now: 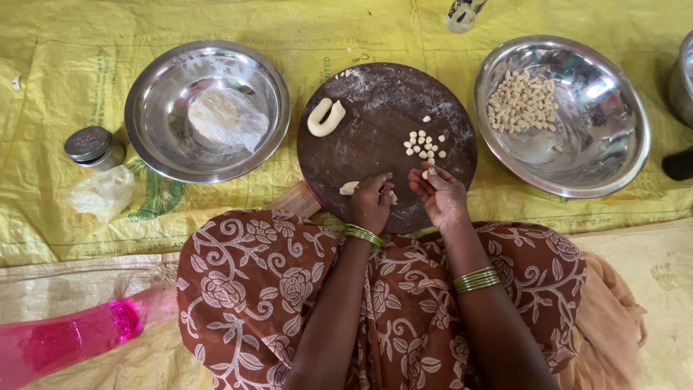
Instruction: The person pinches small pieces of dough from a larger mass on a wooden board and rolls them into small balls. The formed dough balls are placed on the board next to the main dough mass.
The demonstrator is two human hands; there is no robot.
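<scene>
The left hand [372, 201] is curling its fingers down over a short rope of dough [349, 188] lying at the near edge of the round wooden board [375, 144]. The right hand [438, 195] is half-closed, pinching a small dough piece [431, 172] at its fingertips, just beside the cluster of cut pieces [424, 144] on the board.

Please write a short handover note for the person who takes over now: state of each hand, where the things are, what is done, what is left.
Left hand: closed on a dough strip at the near edge of the round board.
Right hand: pinching one small dough piece at its fingertips.
Done: a small pile of cut pieces on the board; many more in the right steel bowl.
Left: the strip in hand, a curled dough roll on the board, and a dough lump in the left steel bowl.
</scene>
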